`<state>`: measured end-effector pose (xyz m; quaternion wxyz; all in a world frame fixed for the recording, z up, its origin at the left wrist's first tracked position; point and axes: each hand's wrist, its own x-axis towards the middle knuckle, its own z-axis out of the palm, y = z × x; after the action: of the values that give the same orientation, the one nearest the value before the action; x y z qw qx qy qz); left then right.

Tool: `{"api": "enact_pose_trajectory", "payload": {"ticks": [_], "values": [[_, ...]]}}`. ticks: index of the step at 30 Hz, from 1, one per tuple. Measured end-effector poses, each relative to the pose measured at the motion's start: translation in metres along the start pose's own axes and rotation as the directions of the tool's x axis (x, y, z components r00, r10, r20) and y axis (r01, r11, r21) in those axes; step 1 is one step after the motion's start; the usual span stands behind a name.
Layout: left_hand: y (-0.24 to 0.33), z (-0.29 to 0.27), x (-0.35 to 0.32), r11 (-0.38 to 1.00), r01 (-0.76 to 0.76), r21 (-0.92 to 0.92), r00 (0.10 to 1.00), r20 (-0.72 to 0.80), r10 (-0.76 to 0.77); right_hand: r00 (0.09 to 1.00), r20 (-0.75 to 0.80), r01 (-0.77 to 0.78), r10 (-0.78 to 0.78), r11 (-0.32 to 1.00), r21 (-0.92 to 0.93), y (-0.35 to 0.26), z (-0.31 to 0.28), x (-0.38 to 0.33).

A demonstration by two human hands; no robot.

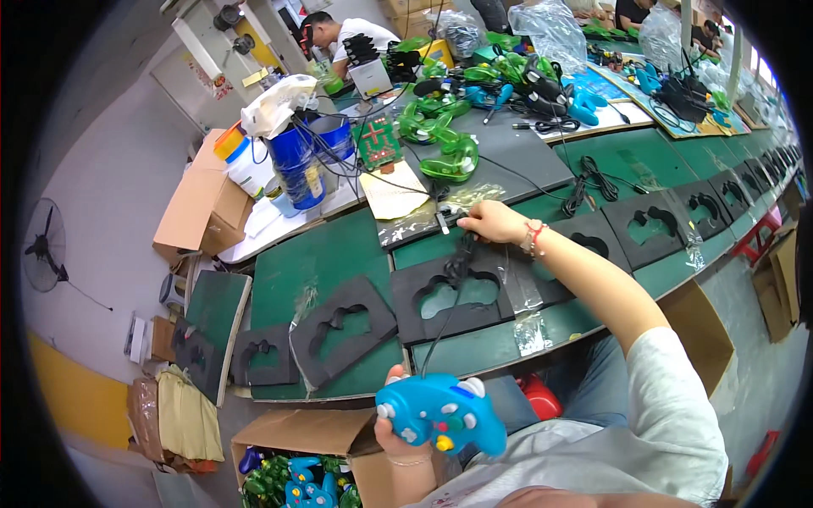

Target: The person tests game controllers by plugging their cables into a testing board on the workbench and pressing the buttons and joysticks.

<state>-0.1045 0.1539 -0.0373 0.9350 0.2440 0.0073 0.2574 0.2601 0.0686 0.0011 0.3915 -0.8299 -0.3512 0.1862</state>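
My left hand [391, 438] is closed around a blue game controller [442, 416], its buttons and sticks facing up, low in front of me. A black cable [460, 261] rises from the controller across a foam cutout to a bundled length under my right hand [493, 222]. That hand is pinched on the cable near its end, above the bench edge. A silver plug [443, 223] shows just left of the fingertips. Below lies a black foam insert [449, 306] with a controller-shaped opening; my fingers hide part of the cable.
More foam inserts [345, 328] line the green bench [288, 254]. Green translucent controllers [453, 159], a green circuit board [378, 142] and blue tubs [298, 169] stand beyond. A carton [296, 427] of controllers is at lower left. A co-worker [360, 35] sits across.
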Motion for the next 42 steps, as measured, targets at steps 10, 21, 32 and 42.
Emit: {"api": "enact_pose_trajectory", "payload": {"ticks": [10,21,32,42], "values": [[-0.004,-0.013,0.010,0.993,0.063,0.100,0.998,0.003,-0.063,0.996,-0.071,0.045,-0.050,0.997,-0.070,0.014,0.018,0.019],[0.001,-0.017,0.018,0.997,0.043,0.060,0.998,0.043,-0.045,1.000,0.002,0.017,-0.017,1.000,-0.001,0.007,0.025,0.021],[-0.004,-0.017,0.020,0.988,0.069,0.138,0.996,-0.070,-0.060,0.998,0.022,0.049,-0.055,0.978,0.202,0.015,0.032,0.021],[-0.014,-0.012,0.026,0.981,0.112,0.158,0.993,-0.040,-0.107,0.911,-0.265,0.210,-0.315,0.909,-0.360,0.007,0.043,0.024]]}}
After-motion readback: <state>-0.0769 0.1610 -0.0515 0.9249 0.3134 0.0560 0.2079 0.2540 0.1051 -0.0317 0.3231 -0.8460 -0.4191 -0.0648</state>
